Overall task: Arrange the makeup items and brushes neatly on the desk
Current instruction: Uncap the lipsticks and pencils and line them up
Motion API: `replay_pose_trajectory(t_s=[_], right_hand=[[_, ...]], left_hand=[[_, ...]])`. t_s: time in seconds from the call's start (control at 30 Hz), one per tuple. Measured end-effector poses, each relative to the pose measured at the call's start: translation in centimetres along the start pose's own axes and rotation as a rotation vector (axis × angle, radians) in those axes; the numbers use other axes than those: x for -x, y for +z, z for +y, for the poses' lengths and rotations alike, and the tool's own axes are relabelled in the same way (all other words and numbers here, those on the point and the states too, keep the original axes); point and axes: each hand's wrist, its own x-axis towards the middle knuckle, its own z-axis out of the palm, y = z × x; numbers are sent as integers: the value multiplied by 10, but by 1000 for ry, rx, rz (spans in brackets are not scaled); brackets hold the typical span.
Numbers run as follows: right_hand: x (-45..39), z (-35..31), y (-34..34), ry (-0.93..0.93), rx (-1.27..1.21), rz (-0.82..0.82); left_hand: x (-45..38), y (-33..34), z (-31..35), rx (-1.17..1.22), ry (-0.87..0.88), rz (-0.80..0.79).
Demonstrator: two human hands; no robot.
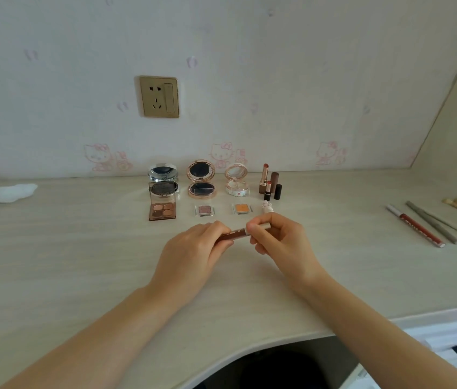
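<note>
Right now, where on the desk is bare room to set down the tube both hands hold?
Bare patches: between the crumpled white tissue and the brown four-pan eyeshadow palette; between the upright lipsticks and the loose pencils at right; the near desk edge. Crowded: the compacts in rows behind the left hand and right hand.

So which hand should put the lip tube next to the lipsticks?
Probably the right hand: it pinches the tube's pale cap end and sits just below the lipsticks. The left hand is further away.
</note>
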Motion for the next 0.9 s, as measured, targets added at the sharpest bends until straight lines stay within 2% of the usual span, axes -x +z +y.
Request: replay_pose_trajectory(t_s=[0.2, 0.33, 0.47, 0.77, 0.9], right_hand=[[-1, 5, -4, -28, 29, -111], [2, 5, -4, 53, 42, -54], [2, 7, -6, 31, 67, -9], [5, 3, -7, -78, 43, -102], [5, 3, -8, 35, -45, -25]], left_hand=[[-1, 0, -4, -13, 6, 28], [0, 1, -3, -9, 27, 35], [2, 2, -2, -22, 53, 30], [5, 1, -4, 11, 0, -10], [4, 1, -3, 18, -8, -12]])
